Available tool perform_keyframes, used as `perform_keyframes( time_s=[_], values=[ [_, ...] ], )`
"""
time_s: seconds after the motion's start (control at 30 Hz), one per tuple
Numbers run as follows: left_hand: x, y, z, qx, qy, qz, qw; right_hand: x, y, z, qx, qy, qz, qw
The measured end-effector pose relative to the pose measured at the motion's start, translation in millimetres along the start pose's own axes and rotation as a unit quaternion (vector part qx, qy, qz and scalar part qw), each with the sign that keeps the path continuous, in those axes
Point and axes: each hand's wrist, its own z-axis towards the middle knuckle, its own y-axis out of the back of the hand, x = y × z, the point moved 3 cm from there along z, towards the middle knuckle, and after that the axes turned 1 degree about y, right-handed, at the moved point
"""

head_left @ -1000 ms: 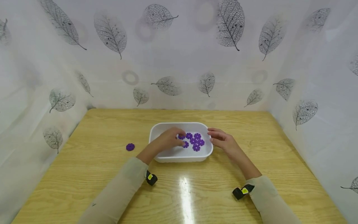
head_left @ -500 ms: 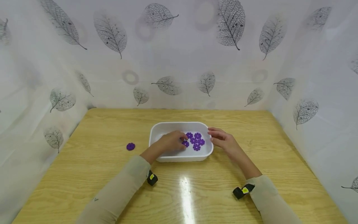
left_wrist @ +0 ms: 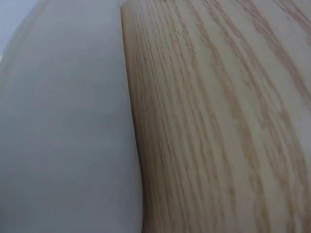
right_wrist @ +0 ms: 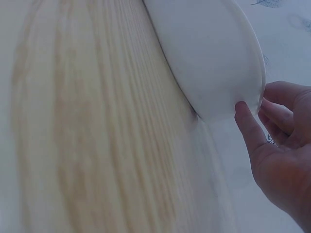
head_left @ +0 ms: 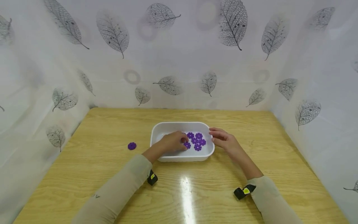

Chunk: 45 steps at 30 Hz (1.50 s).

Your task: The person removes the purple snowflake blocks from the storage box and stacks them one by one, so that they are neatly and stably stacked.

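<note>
My left hand (head_left: 172, 142) reaches into a white plastic tray (head_left: 179, 158). Its curled thumb and fingertips are around a purple notched interlocking disc (head_left: 187, 145), near the tray floor; part of the grip is hidden by the hand. Several more purple discs (head_left: 198, 147) lie flat at the tray's right side, and one shows partly behind the fingers. At the tray's right end, my right hand (head_left: 226, 141) touches the rim with loosely bent fingers. In the right wrist view the thumb (right_wrist: 244, 119) rests against the tray's outer wall, the fingers at its rim.
One purple disc (head_left: 132, 146) lies on the wooden table (head_left: 106, 130) left of the tray. A leaf-print curtain (head_left: 184, 62) stands behind the table and along both sides. The left wrist view shows only the tray wall or sleeve-like pale surface (left_wrist: 68, 121) and wood grain.
My left hand has shifted slightly right within the tray, and the disc at its fingertips has moved slightly nearer the front. My right hand stays at the tray's end.
</note>
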Motion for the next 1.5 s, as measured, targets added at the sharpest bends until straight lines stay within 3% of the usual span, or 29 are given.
perform_keyframes(
  time_s=[0.33,0.73,1.13,1.5],
  values=[
    [-2.4,-0.1,0.1,0.011,-0.012,-0.009,0.9998,-2,1,0.6,0.003,0.005,0.002,1.0],
    [-3.3,-1.6,-0.7,0.024,-0.006,-0.002,0.9997,-1,1,0.9,0.001,0.003,0.002,1.0],
    [-7.0,1.3,-1.7,0.022,-0.016,0.013,0.9995,-2,3,1.6,0.0,0.004,-0.004,1.0],
    [-5.1,10.3,-3.3,0.001,-0.029,-0.017,0.9994,-1,1,0.8,0.001,-0.003,-0.002,1.0]
  ],
)
